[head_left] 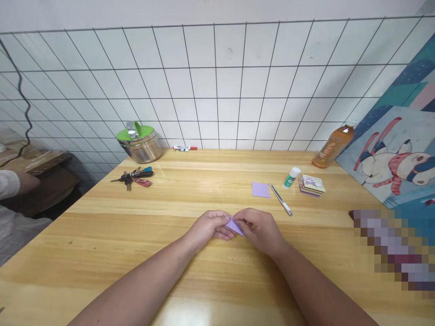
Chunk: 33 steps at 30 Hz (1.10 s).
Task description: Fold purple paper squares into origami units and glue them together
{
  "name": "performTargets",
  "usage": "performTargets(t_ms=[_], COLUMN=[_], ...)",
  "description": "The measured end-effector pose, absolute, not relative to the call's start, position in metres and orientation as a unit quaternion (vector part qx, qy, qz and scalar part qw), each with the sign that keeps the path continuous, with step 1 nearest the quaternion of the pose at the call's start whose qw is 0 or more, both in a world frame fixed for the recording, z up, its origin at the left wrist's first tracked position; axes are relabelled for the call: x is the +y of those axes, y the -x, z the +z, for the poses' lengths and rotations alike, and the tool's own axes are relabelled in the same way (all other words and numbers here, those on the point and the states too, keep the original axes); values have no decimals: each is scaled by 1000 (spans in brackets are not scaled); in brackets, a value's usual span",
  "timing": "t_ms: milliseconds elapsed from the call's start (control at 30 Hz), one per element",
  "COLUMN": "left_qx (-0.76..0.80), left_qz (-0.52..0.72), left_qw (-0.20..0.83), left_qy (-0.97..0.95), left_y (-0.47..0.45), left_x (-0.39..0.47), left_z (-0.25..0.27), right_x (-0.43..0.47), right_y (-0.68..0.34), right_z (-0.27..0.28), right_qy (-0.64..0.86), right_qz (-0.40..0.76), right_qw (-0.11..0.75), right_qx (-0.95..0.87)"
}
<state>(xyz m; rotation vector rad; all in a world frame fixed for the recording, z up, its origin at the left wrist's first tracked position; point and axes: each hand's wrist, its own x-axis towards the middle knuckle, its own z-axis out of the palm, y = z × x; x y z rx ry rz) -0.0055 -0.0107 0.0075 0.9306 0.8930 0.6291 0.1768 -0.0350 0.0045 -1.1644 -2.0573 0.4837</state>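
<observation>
- A person's two bare hands meet near the middle of a light wooden surface, both forearms reaching in from the bottom edge.
- Between them, just above the surface, is a small triangle of purple paper, its point toward the right hand.
- The left hand grips the paper, thumb on top and fingers underneath.
- The right hand pinches the paper's other side between thumb and fingertips.
- Just beyond the right hand lies a flat purple square, with a slim silver cutter slanting beside it.
- Farther right, a white-capped glue stick stands near a block of paper sheets.
- An amber bottle stands at the right rear, beside a panel painted with a cartoon animal.
- At the left rear are a green-lidded metal pot, a bunch of keys and markers by the tiled wall.
</observation>
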Motion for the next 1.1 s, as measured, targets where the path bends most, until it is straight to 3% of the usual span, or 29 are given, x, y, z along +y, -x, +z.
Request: performTargets(t_ms=[633,1100], left_qx=[431,403], left_qz=[215,221], left_qw=[719,687], left_qy=[-502,-563], left_y=[9,11], left_x=[-10,-9], left_z=[14,13], right_x=[-36,-35], right_y=[-180,-178], right_z=[5,3], right_qy=[412,458], right_qz=[203,266], right_qw=[321,370], right_qx=[-828,-764])
